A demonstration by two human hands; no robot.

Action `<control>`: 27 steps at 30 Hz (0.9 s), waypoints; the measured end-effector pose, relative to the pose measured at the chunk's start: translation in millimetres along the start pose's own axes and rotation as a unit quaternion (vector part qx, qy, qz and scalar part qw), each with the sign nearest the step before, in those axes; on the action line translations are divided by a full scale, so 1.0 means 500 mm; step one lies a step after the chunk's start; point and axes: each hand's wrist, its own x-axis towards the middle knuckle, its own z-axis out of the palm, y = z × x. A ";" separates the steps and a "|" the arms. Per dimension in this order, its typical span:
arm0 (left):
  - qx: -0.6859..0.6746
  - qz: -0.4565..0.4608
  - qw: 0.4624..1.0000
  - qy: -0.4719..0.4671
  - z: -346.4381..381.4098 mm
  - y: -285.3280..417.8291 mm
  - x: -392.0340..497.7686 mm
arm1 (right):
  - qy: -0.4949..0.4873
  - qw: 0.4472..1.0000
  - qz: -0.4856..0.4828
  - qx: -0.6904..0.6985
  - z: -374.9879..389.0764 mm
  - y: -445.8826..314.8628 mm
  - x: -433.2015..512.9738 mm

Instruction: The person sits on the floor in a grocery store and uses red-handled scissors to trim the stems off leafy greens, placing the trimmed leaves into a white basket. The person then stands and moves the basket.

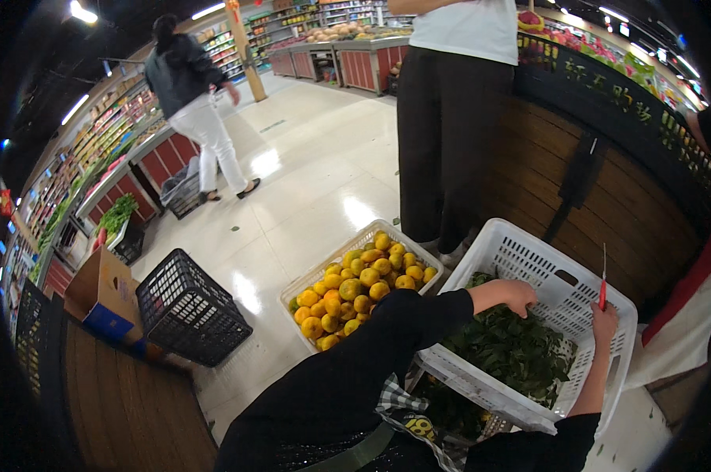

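Observation:
Before me a white plastic crate (574,280) with slotted walls holds a heap of dark green leaves (509,342). My left hand (512,296) reaches over its near-left side, fingers curled down above the leaves; whether anything is pinched in them is too small to tell. Inside the crate's right side, my right hand (604,321) grips a red-handled tool (603,286), its thin metal end pointing up. Left of this crate, a pale plastic crate (361,229) is filled with yellow-orange citrus fruits (349,289). Under the white crate, more dark leaves (450,404) are partly hidden.
A person in dark trousers (438,135) stands just behind the crates, beside a wood-panelled display stand (544,159). Another person (190,100) walks at the far left. A black plastic crate (193,307) and a cardboard box (108,289) stand to the left on the tiled floor (308,159).

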 end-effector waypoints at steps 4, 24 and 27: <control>0.005 0.009 1.000 0.015 0.012 -0.012 0.016 | 0.096 0.991 -0.088 0.026 0.009 0.013 0.008; 0.018 -0.004 1.000 -0.004 0.024 -0.033 0.039 | 0.018 0.991 -0.009 0.135 0.041 0.096 0.063; -0.017 0.035 0.996 0.074 0.035 -0.033 0.034 | 0.062 0.989 -0.053 0.124 0.027 0.070 0.043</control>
